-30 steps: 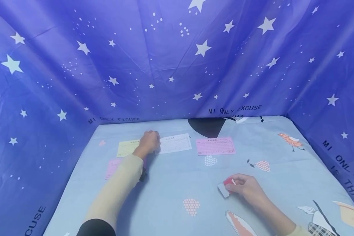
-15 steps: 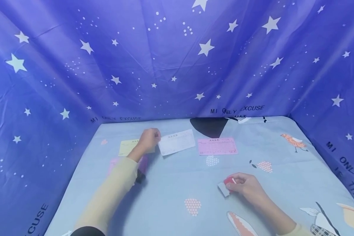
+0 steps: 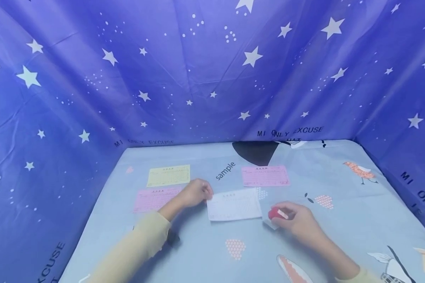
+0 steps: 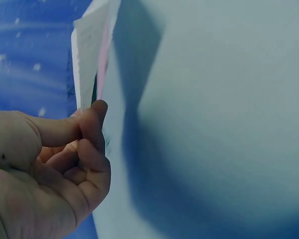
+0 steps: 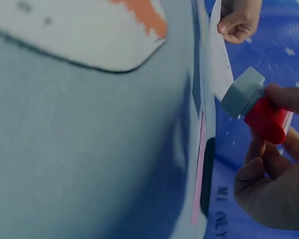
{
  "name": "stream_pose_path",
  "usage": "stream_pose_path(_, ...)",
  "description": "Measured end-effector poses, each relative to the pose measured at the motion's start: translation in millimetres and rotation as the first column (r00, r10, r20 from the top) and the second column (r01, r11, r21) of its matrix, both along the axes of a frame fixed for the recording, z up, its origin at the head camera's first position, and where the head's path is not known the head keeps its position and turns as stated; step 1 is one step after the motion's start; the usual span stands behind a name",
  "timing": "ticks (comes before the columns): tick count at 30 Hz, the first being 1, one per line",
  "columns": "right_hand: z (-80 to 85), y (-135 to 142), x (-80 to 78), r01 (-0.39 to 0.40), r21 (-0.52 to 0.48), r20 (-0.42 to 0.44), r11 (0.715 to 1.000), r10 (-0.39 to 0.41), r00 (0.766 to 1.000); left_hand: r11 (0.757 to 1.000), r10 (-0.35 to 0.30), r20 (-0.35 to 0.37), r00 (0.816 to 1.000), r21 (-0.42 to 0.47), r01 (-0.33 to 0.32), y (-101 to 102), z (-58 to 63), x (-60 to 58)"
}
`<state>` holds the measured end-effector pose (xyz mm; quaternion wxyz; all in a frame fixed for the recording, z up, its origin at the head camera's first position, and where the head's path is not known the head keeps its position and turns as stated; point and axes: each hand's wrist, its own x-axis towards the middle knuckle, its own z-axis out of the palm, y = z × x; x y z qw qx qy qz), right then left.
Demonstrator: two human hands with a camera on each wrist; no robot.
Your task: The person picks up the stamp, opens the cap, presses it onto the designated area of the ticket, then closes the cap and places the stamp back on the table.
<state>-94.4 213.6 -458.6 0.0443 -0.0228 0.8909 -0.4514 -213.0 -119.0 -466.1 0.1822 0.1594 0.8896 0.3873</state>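
Note:
My left hand pinches the left edge of a white printed slip, held between thumb and fingers. In the left wrist view the slip rises on edge from the fingertips. My right hand holds a small red and pale-grey stamp-like block just right of the slip. The right wrist view shows the block's pale-grey end facing the slip, its red body between thumb and fingers. Left of my left hand lie a yellow slip and a pink slip.
Another pink slip lies flat toward the back right. The surface is covered by a light blue printed cloth. Purple-blue starry curtains stand behind it and at both sides. A small dark object shows beside my left sleeve.
My left hand has lifted the white slip from the back row and brought it nearer and to the right, toward the right hand. The right hand has barely moved, still holding the red block.

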Motion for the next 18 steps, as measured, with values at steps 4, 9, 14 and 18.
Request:
stream_pose_path(4, -2.4, -16, 5.4, -0.071, 0.157, -0.187, 0.985, 0.1, 0.977, 0.996, -0.065, -0.073, 0.995, -0.071, 0.06, 8, -10.1, 15.0)
stream_pose_path(9, -14.9, -24, 6.1, -0.103, 0.241, -0.363, 0.965, 0.188, 0.912, 0.989, -0.087, -0.146, 0.985, -0.134, 0.067, 12, -18.8, 22.3)
stream_pose_path(14, -21.6, -26, 3.7, -0.114, 0.264, -0.422, 0.958, 0.221, 0.879, 0.988, -0.077, -0.163, 0.984, -0.142, 0.053, 12, -24.1, 25.5)
stream_pose_path(18, -23.2, -29, 2.3, -0.123, 0.301, -0.468, 0.946, 0.259, 0.845, 0.99, -0.075, -0.168, 0.983, -0.129, 0.054, 12, -24.2, 27.3)
